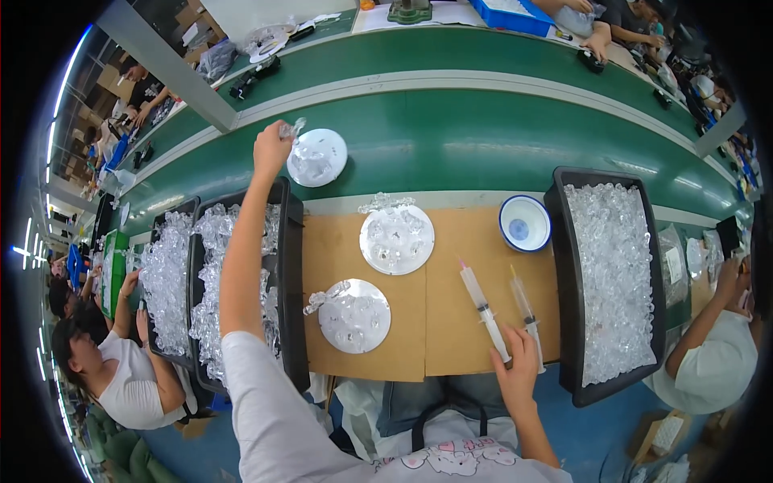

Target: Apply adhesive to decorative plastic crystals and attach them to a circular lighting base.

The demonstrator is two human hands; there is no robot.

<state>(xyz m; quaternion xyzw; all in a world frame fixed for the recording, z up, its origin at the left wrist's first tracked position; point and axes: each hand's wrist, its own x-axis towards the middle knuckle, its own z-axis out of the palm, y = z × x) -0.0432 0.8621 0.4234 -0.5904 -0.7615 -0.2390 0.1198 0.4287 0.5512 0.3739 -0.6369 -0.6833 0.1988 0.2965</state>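
Observation:
My left hand (271,146) reaches far out over the green conveyor belt (483,145) and pinches a small clear plastic part (291,128) at the edge of a round white plate (317,158) that lies on the belt. My right hand (519,362) rests on the brown board (451,290) near me, fingers laid on the plunger ends of two syringes (483,310). Two more round plates (396,239) (354,315) with clear parts sit on the board between my hands.
A black bin of clear plastic parts (612,282) stands at my right; two similar bins (241,282) stand at my left. A blue-rimmed white bowl (524,223) sits by the belt. Other people work on both sides and across the belt.

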